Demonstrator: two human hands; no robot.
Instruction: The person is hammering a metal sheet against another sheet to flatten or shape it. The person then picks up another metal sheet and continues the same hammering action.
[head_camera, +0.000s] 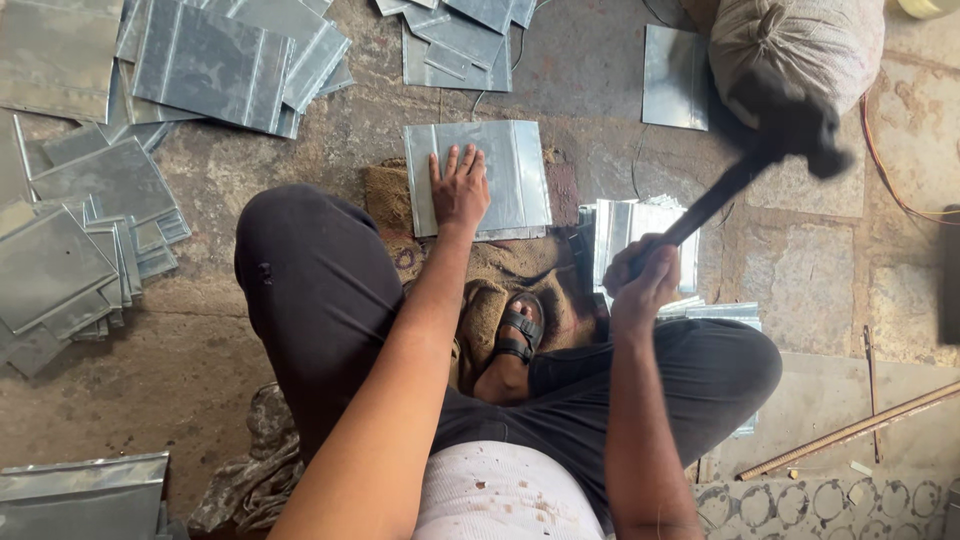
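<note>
My left hand (460, 187) lies flat, fingers spread, on a grey sheet-metal piece (515, 175) with folded edges. The piece rests on a block covered with brown sacking (388, 195) on the floor in front of me. My right hand (640, 275) grips the handle of a dark hammer (790, 125). The hammer is raised to the right of the sheet, its head blurred in the air. I sit cross-legged in dark trousers, with a sandalled foot (515, 335) between my knees.
Piles of similar metal sheets lie at the left (70, 250), top left (215, 60) and top centre (455, 35). A smaller stack (640, 235) sits under my right hand. A stuffed sack (800, 40) sits top right. Rods (850, 430) lie at right.
</note>
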